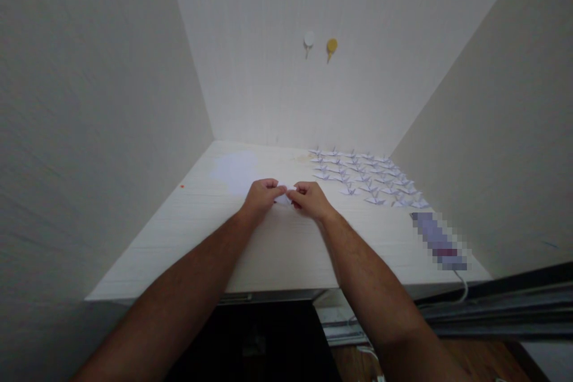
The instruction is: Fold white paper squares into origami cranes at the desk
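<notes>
Between both hands, a small piece of white paper [282, 199] is held just over the white table [286, 250]. My left hand [263, 196] pinches its left side, thumb pointing inward. On the right side, my right hand [308, 198] grips it the same way, and the two thumb tips nearly meet. The fingers hide much of the paper, so its exact folds cannot be made out. To the right of my hands stand rows of folded white paper cranes [351, 176], several deep.
White sheets of paper [237, 170] lie at the back left. A blurred-out device [439, 242] with a white cable [464, 289] rests near the right edge. Walls close in the table on three sides. A white hook [308, 40] and a yellow hook [332, 46] are on the back wall.
</notes>
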A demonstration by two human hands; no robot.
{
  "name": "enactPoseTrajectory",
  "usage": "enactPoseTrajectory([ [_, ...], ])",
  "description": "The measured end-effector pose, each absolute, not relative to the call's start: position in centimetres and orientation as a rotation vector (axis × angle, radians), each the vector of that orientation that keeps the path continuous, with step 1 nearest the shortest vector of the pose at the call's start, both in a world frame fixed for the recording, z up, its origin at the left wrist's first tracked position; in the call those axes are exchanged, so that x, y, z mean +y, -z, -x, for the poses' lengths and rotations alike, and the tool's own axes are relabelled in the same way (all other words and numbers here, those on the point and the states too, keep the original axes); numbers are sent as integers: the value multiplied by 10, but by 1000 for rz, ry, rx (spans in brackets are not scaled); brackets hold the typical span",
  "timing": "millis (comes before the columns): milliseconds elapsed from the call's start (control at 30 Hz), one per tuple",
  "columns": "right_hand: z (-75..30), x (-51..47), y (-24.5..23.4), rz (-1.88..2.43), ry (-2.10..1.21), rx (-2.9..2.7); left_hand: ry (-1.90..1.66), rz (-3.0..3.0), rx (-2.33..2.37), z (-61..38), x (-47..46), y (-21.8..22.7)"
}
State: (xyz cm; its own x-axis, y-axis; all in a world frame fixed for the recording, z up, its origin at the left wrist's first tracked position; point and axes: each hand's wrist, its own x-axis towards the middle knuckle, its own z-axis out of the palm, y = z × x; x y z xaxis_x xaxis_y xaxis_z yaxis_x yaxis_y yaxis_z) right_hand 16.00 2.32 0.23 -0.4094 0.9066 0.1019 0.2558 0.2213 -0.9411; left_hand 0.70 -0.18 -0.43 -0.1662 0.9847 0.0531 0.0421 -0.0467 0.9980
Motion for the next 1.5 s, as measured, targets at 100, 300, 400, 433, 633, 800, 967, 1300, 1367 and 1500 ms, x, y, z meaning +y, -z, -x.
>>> enactPoseTrajectory([
  [100,-160,24,-2,1093,-1107,-1901,-1380,-1132,1328,-9,-2,4],
  [300,-158,24,-3,1088,-1063,-1910,-1428,-1081,1368,-11,-2,2],
  [400,-155,23,-4,1117,-1128,-1874,-1464,-1057,1368,-11,-1,2],
  [433,-155,22,-4,1117,-1151,-1866,-1478,-1039,1366,-11,-1,3],
  [633,-155,22,-5,1091,-1231,-1773,-1575,-957,1307,-13,-2,1],
  [800,-156,28,-1,1053,-1198,-1656,-1588,-913,1265,-13,0,2],
  [967,-156,34,2,1105,-1143,-1511,-1392,-1050,1291,-12,-3,-1],
  [1300,-156,29,1,1073,-1184,-1586,-1452,-1128,1369,-3,1,3],
  [1367,-154,31,5,1105,-1126,-1592,-1546,-1022,1341,-6,1,4],
  [1500,-154,35,11,1127,-923,-1616,-1613,-923,1313,-10,0,4],
])
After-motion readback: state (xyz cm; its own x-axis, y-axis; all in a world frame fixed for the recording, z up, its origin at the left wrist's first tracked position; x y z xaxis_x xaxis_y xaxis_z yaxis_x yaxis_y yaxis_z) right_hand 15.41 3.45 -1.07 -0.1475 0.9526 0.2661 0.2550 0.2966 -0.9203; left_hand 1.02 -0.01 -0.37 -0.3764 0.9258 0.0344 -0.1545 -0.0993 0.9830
